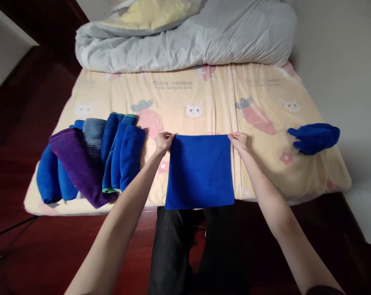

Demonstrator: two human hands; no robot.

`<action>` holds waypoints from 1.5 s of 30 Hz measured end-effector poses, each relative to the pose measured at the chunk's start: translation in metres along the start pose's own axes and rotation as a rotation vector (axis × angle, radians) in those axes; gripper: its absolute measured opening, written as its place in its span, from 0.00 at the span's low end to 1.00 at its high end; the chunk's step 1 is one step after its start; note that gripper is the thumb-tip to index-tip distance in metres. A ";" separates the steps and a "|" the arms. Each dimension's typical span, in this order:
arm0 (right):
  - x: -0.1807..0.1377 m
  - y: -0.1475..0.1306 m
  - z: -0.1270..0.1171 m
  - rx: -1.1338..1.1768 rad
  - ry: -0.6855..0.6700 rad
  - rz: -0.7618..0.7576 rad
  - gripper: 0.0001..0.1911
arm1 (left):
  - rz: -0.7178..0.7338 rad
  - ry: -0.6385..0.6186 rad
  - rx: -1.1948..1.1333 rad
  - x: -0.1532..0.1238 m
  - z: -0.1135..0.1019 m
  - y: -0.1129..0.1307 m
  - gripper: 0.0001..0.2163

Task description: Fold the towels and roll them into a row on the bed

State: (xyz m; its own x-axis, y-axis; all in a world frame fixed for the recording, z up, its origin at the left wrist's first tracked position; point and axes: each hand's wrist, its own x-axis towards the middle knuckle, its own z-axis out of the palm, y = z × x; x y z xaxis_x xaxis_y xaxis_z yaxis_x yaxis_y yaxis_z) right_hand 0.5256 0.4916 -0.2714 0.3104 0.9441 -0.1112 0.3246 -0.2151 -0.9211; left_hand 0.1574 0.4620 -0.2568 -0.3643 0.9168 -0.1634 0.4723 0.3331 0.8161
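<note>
A square blue towel [200, 172] lies spread flat at the bed's front edge, right before my legs. My left hand [164, 141] pinches its far left corner. At the far right corner, my right hand [238, 141] pinches the cloth in the same way. The top edge runs nearly straight between both hands. To the left sits a row of rolled or folded towels: a purple towel [81, 168] on top, a grey towel [94, 137] and several blue towels [132, 155]. A crumpled blue cloth [317, 138] rests at the right.
The bed [179, 119] has a pale yellow sheet with rabbit and carrot prints. A bunched grey quilt [185, 47] lies across its far side. A wall [342, 61] stands on the right. Dark red floor [16, 135] shows on the left, with a thin black rod [13, 226] near the bed corner.
</note>
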 end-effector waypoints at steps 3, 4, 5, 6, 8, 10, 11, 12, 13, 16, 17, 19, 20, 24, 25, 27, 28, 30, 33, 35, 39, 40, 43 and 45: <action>0.004 0.000 0.003 -0.088 -0.005 -0.022 0.05 | 0.057 0.005 0.088 0.006 0.003 0.003 0.13; 0.004 -0.001 0.003 -0.133 -0.018 -0.041 0.04 | 0.069 -0.004 0.120 0.007 0.003 0.004 0.11; 0.003 -0.002 0.003 -0.183 -0.037 -0.068 0.04 | 0.078 -0.016 0.152 0.008 0.003 0.005 0.10; 0.001 -0.004 0.003 -0.232 -0.060 -0.100 0.03 | 0.089 -0.032 0.179 0.009 0.003 0.006 0.08; -0.003 -0.009 0.002 -0.320 -0.111 -0.155 0.03 | 0.119 -0.068 0.220 0.011 0.000 0.007 0.06; -0.005 -0.015 0.001 -0.401 -0.146 -0.164 0.05 | 0.147 -0.106 0.238 0.013 -0.003 0.008 0.06; -0.005 -0.017 0.001 -0.444 -0.155 -0.157 0.06 | 0.157 -0.123 0.236 0.014 -0.005 0.009 0.07; -0.005 -0.019 0.000 -0.490 -0.162 -0.151 0.08 | 0.163 -0.138 0.230 0.016 -0.006 0.009 0.09; -0.003 -0.020 0.001 -0.536 -0.171 -0.152 0.09 | 0.168 -0.152 0.225 0.017 -0.007 0.010 0.11; 0.005 -0.019 0.002 -0.645 -0.212 -0.204 0.10 | 0.188 -0.191 0.249 0.019 -0.009 0.013 0.11; 0.008 -0.017 0.002 -0.670 -0.225 -0.224 0.09 | 0.198 -0.200 0.266 0.019 -0.009 0.014 0.09; 0.014 -0.015 0.003 -0.704 -0.241 -0.241 0.07 | 0.222 -0.208 0.293 0.018 -0.009 0.014 0.05; 0.016 -0.014 0.003 -0.708 -0.246 -0.230 0.06 | 0.229 -0.205 0.298 0.018 -0.010 0.013 0.04; 0.022 -0.015 0.008 -0.604 -0.243 -0.135 0.07 | 0.191 -0.140 0.299 0.027 -0.020 0.004 0.05; 0.023 -0.017 0.011 -0.570 -0.225 -0.126 0.07 | 0.172 -0.109 0.298 0.032 -0.023 0.002 0.06; 0.023 -0.025 0.020 -0.543 -0.169 -0.142 0.07 | 0.150 -0.040 0.297 0.041 -0.028 0.001 0.08; 0.021 -0.029 0.027 -0.558 -0.138 -0.165 0.08 | 0.151 -0.002 0.297 0.042 -0.029 0.003 0.09; 0.008 -0.041 0.042 -0.627 -0.082 -0.256 0.13 | 0.201 0.095 0.302 0.036 -0.024 0.009 0.12; -0.032 -0.052 0.066 -0.727 -0.092 -0.466 0.24 | 0.396 0.174 0.340 0.000 -0.003 0.015 0.18; -0.061 -0.049 0.076 -0.747 -0.208 -0.605 0.29 | 0.543 0.055 0.391 -0.029 0.013 0.011 0.22; -0.075 -0.022 0.068 -0.779 -0.408 -0.664 0.34 | 0.595 -0.153 0.438 -0.047 0.025 -0.014 0.31; -0.069 -0.017 0.063 -0.786 -0.380 -0.617 0.35 | 0.548 -0.137 0.430 -0.042 0.023 -0.018 0.32; -0.050 -0.019 0.055 -0.790 -0.231 -0.497 0.35 | 0.402 -0.034 0.393 -0.028 0.016 -0.016 0.36; -0.058 -0.029 0.057 -0.791 -0.200 -0.525 0.34 | 0.414 -0.018 0.388 -0.037 0.016 -0.009 0.36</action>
State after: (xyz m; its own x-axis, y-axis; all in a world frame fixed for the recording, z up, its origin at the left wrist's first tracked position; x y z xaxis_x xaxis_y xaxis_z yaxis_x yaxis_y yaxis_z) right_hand 0.4472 0.4573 -0.2590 -0.1789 0.9772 0.1139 0.9085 0.2086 -0.3622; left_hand 0.1800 0.4284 -0.2672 -0.0740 0.9907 0.1142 0.8341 -0.0013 0.5516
